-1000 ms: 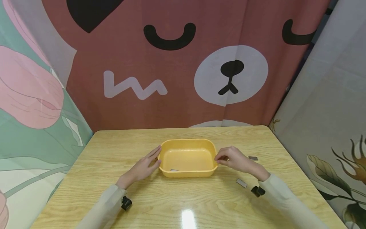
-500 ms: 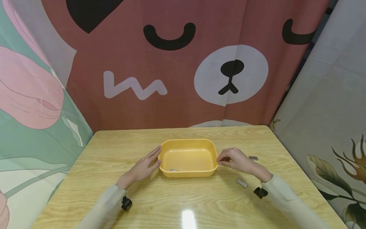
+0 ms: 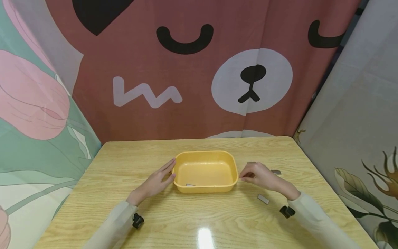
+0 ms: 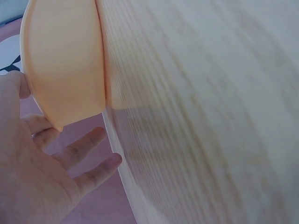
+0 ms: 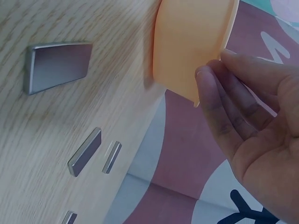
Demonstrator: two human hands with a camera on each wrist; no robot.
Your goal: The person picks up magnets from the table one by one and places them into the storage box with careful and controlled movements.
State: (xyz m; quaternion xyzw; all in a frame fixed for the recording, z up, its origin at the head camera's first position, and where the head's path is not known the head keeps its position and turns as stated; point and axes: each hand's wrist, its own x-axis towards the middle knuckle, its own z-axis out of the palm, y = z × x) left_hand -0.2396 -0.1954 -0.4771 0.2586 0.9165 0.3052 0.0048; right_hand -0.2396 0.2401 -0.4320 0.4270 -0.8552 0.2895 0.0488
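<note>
A yellow plastic basin (image 3: 205, 173) stands mid-table. Against its left wall lies my left hand (image 3: 155, 182), fingers extended; in the left wrist view the thumb touches the rim and the lower fingers spread free. My right hand (image 3: 260, 175) pinches the basin's right rim between thumb and bent fingertips, and the right wrist view shows these fingers (image 5: 205, 77) close together at that edge. Inside the basin, near its front left, a small flat grey piece (image 3: 190, 185) partly shows. Below the right hand lies a flat silvery rectangular block (image 3: 263, 199).
Right of the basin, another silvery block (image 3: 275, 172) lies behind the right wrist, and one more (image 3: 251, 162) peeks out behind the right hand. Several such blocks (image 5: 58, 67) appear in the right wrist view. A patterned curtain (image 3: 174, 117) hangs behind the wooden table (image 3: 140, 155).
My right hand has shifted slightly right and toward me, the basin's right rim moving a little with it. A block behind that hand has come into sight. The left hand stays put.
</note>
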